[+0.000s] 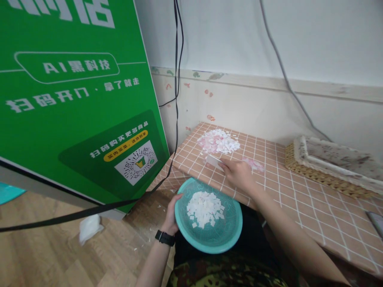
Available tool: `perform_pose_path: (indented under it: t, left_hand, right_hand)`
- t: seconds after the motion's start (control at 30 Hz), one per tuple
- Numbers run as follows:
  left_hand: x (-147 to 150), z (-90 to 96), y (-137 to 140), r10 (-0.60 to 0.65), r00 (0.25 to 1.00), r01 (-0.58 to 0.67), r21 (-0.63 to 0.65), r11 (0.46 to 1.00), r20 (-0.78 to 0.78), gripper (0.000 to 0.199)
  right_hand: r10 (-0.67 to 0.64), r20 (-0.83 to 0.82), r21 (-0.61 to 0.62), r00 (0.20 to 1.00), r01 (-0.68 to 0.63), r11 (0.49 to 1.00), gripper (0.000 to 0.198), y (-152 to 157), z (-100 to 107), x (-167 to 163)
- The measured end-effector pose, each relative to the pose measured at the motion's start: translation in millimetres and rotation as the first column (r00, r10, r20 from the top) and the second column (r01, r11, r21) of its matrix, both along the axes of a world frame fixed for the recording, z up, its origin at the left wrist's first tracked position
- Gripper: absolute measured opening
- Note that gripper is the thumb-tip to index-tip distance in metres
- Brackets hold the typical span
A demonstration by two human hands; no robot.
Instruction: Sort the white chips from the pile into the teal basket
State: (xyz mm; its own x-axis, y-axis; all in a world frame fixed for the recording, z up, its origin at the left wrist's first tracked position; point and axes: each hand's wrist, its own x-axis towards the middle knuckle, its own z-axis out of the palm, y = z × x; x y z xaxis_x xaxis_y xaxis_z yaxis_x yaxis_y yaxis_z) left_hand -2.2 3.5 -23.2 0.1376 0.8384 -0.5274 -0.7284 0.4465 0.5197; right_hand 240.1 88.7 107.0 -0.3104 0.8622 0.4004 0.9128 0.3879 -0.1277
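My left hand (171, 213) grips the left rim of a teal plastic colander (231, 235), held at the table's front edge over my lap. Small white paper-like pieces (205, 209) lie in a heap inside it. Above the checked table my right hand (237, 173) pinches a flat white card (214, 162), which is slightly blurred. Beyond the card sits a pile of white pieces (223, 141) on the tablecloth, with a pink printed patch showing at its left. The fingers of my left hand are partly hidden by the rim.
A cloth-lined wicker basket (326, 175) stands on the table's right, with a dark flat device (375, 223) at the edge. A green cabinet (89, 107) rises on the left. A black strap (119, 207) crosses before it. A white bag (90, 228) lies on the floor.
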Motion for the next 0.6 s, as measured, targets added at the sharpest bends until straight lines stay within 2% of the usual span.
perform_pose_path:
  t: [0.17, 0.27, 0.33, 0.6]
  left_hand:
    - [25, -23.9, -11, -0.062, 0.998, 0.062, -0.055, 0.997, 0.004, 0.021]
    - [42, -36.0, -17, -0.142, 0.988, 0.145, -0.041, 0.989, 0.066, 0.027]
    - [50, -41.8, -17, -0.129, 0.989, 0.132, -0.028, 0.991, 0.078, 0.025]
    - [59, -45.7, -13, -0.145, 0.983, 0.147, -0.013, 0.989, 0.115, 0.029]
  right_hand:
    - [-0.047, -0.005, 0.041, 0.999, 0.047, 0.998, 0.033, 11, 2, -1]
    - [-0.024, -0.010, 0.053, 1.000, 0.025, 0.998, 0.033, 20, 6, -2]
    - [-0.004, 0.000, 0.054, 1.000, 0.004, 0.999, 0.032, 27, 9, -4]
    - [0.167, 0.066, -0.064, 0.984, -0.163, 0.984, 0.027, 43, 29, 4]
